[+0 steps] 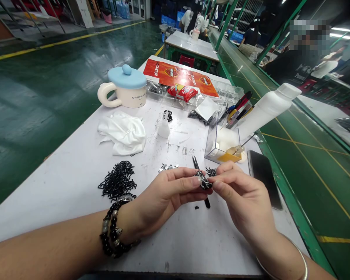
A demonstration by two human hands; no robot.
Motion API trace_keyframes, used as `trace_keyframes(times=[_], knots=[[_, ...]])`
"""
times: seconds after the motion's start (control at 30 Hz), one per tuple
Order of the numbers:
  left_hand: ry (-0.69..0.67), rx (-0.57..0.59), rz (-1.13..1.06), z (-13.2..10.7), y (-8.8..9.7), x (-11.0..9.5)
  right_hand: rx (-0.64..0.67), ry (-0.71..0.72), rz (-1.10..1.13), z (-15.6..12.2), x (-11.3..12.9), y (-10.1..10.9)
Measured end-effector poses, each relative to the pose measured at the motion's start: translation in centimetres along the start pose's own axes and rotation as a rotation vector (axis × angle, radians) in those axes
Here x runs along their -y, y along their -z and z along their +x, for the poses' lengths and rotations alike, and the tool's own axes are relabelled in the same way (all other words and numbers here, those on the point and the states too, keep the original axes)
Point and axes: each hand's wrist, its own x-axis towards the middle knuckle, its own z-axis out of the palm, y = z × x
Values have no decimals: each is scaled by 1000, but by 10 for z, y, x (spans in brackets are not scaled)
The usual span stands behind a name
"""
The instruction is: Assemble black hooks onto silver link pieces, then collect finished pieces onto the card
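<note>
Small black-and-silver piece point(203, 181) held over table point(169, 249). Left hand point(161, 196) pinches it, thumb against fingers; right hand point(246, 198) pinches its right end. I judge it light, stiff, probably slick — best held by edges.

"CHIIKA…" begins the lettering on a cream mug point(132, 98) with a blue lid point(116, 79), while "CUSTOM" appears twice across an orange printed sheet point(183, 78).

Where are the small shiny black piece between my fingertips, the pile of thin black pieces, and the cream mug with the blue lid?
Small shiny black piece point(204, 181): head view, its exposed middle.
Pile of thin black pieces point(117, 180): head view, its middle.
Cream mug with blue lid point(129, 98): head view, its wall.
</note>
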Motion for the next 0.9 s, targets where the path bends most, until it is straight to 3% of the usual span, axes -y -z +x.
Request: trace_keyframes(times=[0.33, 0.9], knots=[[2, -26, 15, 0, -1, 0, -72, 100, -85, -3, -2, -7], [25, 1, -38, -1, -3, -1, 4, 154, -20, -2, -11, 0]])
